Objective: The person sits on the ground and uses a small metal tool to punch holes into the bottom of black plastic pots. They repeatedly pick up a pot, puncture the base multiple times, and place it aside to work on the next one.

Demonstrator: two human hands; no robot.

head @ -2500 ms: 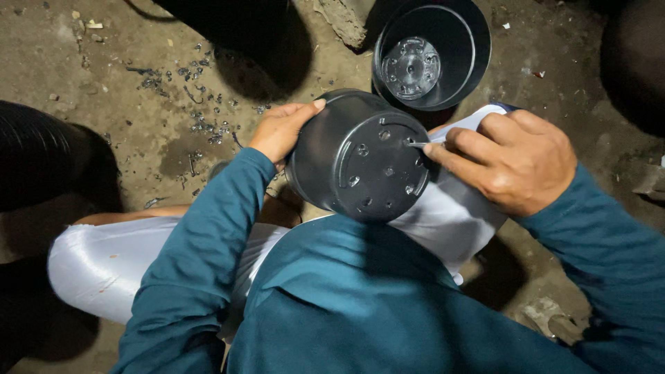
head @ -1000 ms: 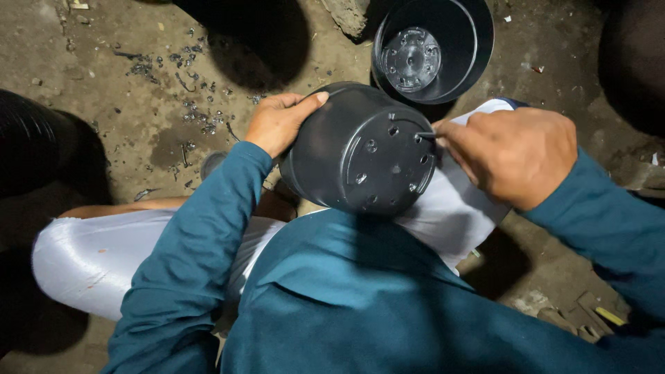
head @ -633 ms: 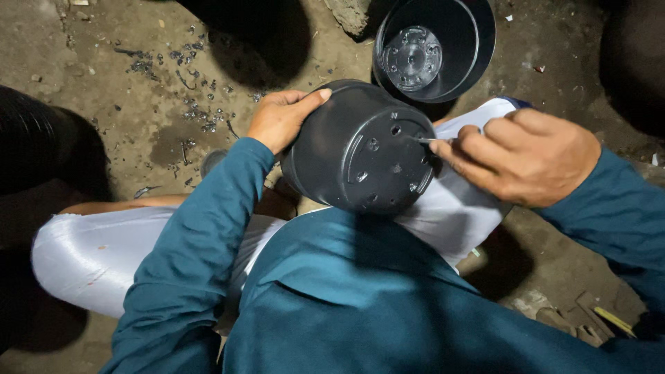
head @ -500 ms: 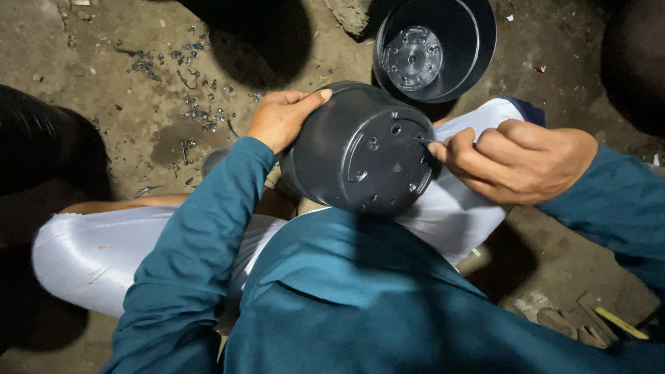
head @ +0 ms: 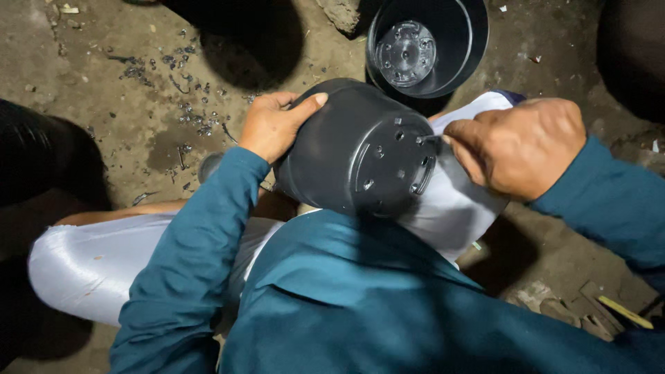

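Fingers of the left hand (head: 273, 125) grip the overturned black pot (head: 360, 149) (right hand (head: 519, 149) pinches a thin tool (head: 428, 139) at its base).

Matt black plastic pot (head: 353, 156)

I am viewing a rough, brown dirt floor (head: 104, 90), strewn with small dark debris (head: 187, 111), lying under harsh overhead light.

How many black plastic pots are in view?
2. One black pot lies tipped in the lap, held by the left hand; another pot stands upright on the ground beyond. Dark edge shapes are unclear.
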